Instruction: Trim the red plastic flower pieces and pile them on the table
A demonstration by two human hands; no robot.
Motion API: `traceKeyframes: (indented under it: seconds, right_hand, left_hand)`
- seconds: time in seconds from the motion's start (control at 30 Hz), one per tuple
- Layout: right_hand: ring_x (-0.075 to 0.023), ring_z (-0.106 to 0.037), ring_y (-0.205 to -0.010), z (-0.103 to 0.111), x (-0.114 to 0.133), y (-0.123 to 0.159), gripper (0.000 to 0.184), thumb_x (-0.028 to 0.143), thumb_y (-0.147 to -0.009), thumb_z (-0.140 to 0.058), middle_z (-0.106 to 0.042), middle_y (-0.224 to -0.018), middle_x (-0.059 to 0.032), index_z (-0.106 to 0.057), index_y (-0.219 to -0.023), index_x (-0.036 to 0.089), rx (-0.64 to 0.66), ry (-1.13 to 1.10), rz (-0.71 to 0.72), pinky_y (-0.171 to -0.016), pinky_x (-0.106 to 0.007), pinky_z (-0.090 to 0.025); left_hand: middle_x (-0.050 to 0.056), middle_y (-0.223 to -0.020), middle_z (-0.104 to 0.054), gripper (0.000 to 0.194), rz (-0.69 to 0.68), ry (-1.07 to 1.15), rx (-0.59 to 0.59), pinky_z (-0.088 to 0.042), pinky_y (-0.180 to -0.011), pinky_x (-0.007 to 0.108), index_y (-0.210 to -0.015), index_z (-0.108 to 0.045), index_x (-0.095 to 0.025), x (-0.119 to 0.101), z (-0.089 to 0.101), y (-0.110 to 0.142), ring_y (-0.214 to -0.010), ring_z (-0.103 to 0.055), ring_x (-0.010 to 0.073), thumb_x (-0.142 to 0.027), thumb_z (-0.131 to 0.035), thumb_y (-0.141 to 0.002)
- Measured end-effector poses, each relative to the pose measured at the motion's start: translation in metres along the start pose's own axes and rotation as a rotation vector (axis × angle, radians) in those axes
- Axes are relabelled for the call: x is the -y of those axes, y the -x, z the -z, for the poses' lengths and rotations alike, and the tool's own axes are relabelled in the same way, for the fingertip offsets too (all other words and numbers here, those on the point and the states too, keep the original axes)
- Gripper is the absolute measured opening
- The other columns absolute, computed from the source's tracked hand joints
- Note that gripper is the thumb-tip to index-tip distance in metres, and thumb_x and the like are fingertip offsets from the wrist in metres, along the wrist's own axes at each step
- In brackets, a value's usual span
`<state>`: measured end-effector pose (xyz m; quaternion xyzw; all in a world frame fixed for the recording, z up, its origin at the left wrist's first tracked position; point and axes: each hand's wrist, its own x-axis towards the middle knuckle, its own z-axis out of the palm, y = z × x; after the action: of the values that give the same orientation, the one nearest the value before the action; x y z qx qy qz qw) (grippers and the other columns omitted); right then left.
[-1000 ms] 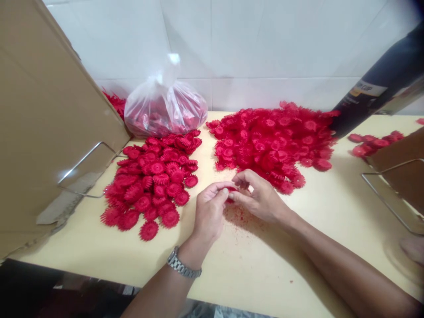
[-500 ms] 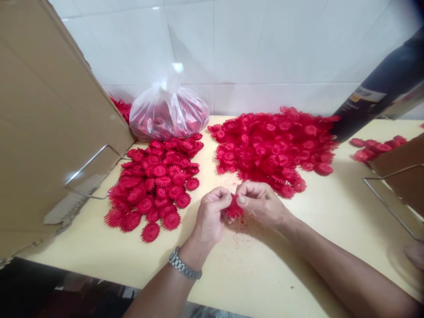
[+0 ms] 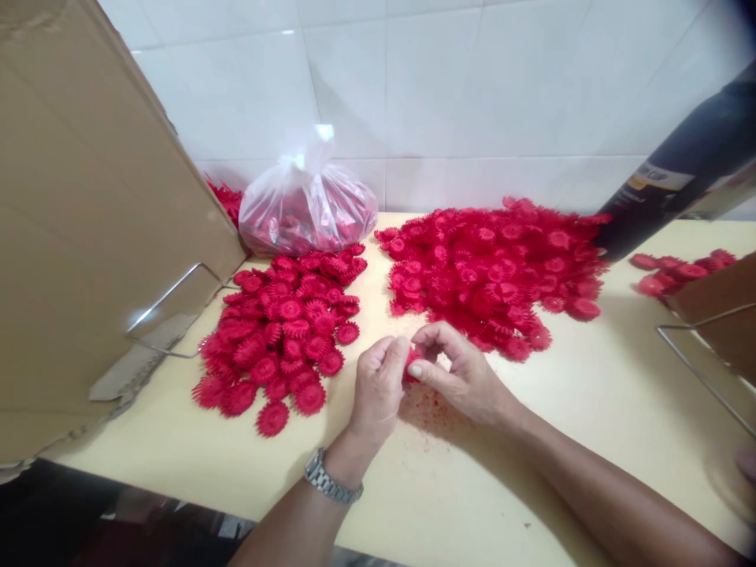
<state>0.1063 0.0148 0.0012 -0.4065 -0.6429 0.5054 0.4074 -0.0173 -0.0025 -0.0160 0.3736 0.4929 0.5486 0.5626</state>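
Observation:
A small red flower-shaped disc with a fringed edge (image 3: 409,365) is held between my two hands, most of it hidden by the fingers. My left hand (image 3: 379,384), with a metal watch (image 3: 332,477) on its wrist, is closed with the thumb and fingers pinching the disc. From the other side my right hand (image 3: 464,372) grips its edge, thumb tip pressed on it and index finger curved above. Red crumbs (image 3: 434,413) lie on the table just below. To the left is a pile of similar red discs (image 3: 289,346); a larger pile (image 3: 490,276) is behind my right hand.
A tied clear plastic bag of red pieces (image 3: 307,209) stands against the tiled wall. Cardboard with a wire handle (image 3: 118,236) rises at left. A dark cylinder (image 3: 667,177), another cardboard piece (image 3: 717,315) and a few red discs (image 3: 679,272) are at right on the yellow table (image 3: 461,504).
The disc came into fuller view between my hands half a second ago, then turned and is mostly covered now. My right index finger has lifted into an arch. The view has tilted slightly up.

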Motion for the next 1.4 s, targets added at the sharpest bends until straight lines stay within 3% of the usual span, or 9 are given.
traceKeyframes:
  seconds: [0.07, 0.23, 0.43, 0.53, 0.67, 0.73, 0.97, 1.17, 1.4]
  right_hand:
    - [-0.0126, -0.059, -0.062, 0.001, 0.000, -0.001, 0.020, 0.031, -0.075, -0.066, -0.059, -0.069, 0.0013, -0.052, -0.082, 0.018, 0.038, -0.073, -0.030, -0.056, -0.026, -0.047]
    - [-0.0133, -0.059, -0.048, 0.007, -0.001, -0.004, 0.016, 0.033, -0.085, -0.054, -0.059, -0.054, 0.0049, -0.045, -0.086, 0.020, 0.111, -0.374, -0.047, -0.049, -0.028, -0.048]
    - [-0.0135, -0.059, -0.052, 0.010, 0.002, -0.004, 0.017, 0.034, -0.087, -0.051, -0.059, -0.055, 0.0035, -0.048, -0.079, 0.020, 0.150, -0.341, -0.033, -0.054, -0.031, -0.050]
    - [-0.0138, -0.060, -0.057, 0.011, 0.004, -0.004, 0.017, 0.033, -0.089, -0.048, -0.061, -0.061, 0.0011, -0.053, -0.081, 0.019, 0.147, -0.172, 0.022, -0.059, -0.031, -0.051]
    - [-0.0152, -0.060, -0.066, 0.014, 0.000, -0.005, 0.017, 0.027, -0.087, -0.048, -0.065, -0.072, -0.0047, -0.062, -0.085, 0.017, -0.009, 0.350, 0.249, -0.062, -0.029, -0.047]
    - [-0.0157, -0.059, -0.069, 0.014, -0.003, -0.005, 0.020, 0.025, -0.088, -0.046, -0.066, -0.076, -0.0060, -0.064, -0.089, 0.017, -0.009, 0.449, 0.337, -0.063, -0.029, -0.046]
    - [-0.0162, -0.061, -0.074, 0.015, -0.004, -0.004, 0.022, 0.027, -0.089, -0.045, -0.066, -0.081, -0.0060, -0.064, -0.093, 0.018, -0.056, 0.387, 0.228, -0.065, -0.029, -0.047]
    - [-0.0140, -0.056, -0.065, 0.012, 0.000, -0.002, 0.015, 0.027, -0.087, -0.049, -0.061, -0.071, -0.0035, -0.061, -0.086, 0.018, -0.097, 0.366, 0.305, -0.058, -0.026, -0.044]
    - [-0.0117, -0.052, -0.061, 0.010, 0.000, -0.003, 0.010, 0.026, -0.083, -0.056, -0.058, -0.068, -0.0014, -0.059, -0.077, 0.018, 0.035, 0.398, 0.263, -0.056, -0.025, -0.041]
  left_hand:
    - [-0.006, -0.051, -0.035, 0.039, 0.001, 0.001, 0.017, -0.025, -0.038, 0.017, -0.060, -0.040, -0.017, -0.001, 0.000, 0.000, -0.043, -0.032, 0.0042, -0.048, -0.054, -0.079]
    - [-0.005, -0.056, -0.051, 0.021, 0.057, 0.076, 0.201, -0.037, -0.044, 0.019, -0.078, -0.054, -0.016, -0.006, -0.003, 0.000, -0.045, -0.047, 0.0069, -0.036, -0.061, -0.076]
    - [-0.005, -0.055, -0.052, 0.017, 0.070, 0.058, 0.126, -0.035, -0.040, 0.019, -0.077, -0.058, -0.015, -0.008, -0.004, 0.000, -0.041, -0.046, 0.0063, -0.031, -0.063, -0.073]
    - [-0.005, -0.055, -0.052, 0.017, 0.050, 0.042, 0.071, -0.034, -0.040, 0.018, -0.076, -0.059, -0.015, -0.007, -0.003, -0.001, -0.042, -0.046, 0.0061, -0.031, -0.063, -0.073]
    - [-0.005, -0.052, -0.047, 0.015, 0.018, 0.011, 0.009, -0.027, -0.040, 0.018, -0.071, -0.059, -0.014, -0.006, -0.003, -0.002, -0.041, -0.038, 0.0040, -0.029, -0.061, -0.074]
    - [-0.006, -0.053, -0.045, 0.015, 0.006, 0.025, -0.027, -0.025, -0.040, 0.018, -0.066, -0.056, -0.014, -0.006, -0.002, -0.003, -0.043, -0.035, 0.0038, -0.026, -0.059, -0.074]
    - [-0.006, -0.060, -0.037, 0.024, -0.029, -0.032, -0.058, -0.028, -0.050, 0.017, -0.065, -0.042, -0.017, -0.004, -0.002, 0.001, -0.055, -0.032, 0.0063, -0.031, -0.055, -0.079]
    - [-0.006, -0.055, -0.027, 0.039, -0.095, -0.100, -0.098, -0.024, -0.049, 0.020, -0.056, -0.032, -0.018, -0.003, -0.002, -0.001, -0.053, -0.025, 0.0072, -0.039, -0.058, -0.078]
    - [-0.005, -0.054, -0.035, 0.038, -0.041, -0.145, -0.024, -0.025, -0.046, 0.020, -0.059, -0.047, -0.017, -0.005, -0.002, 0.003, -0.050, -0.030, 0.0076, -0.049, -0.053, -0.079]
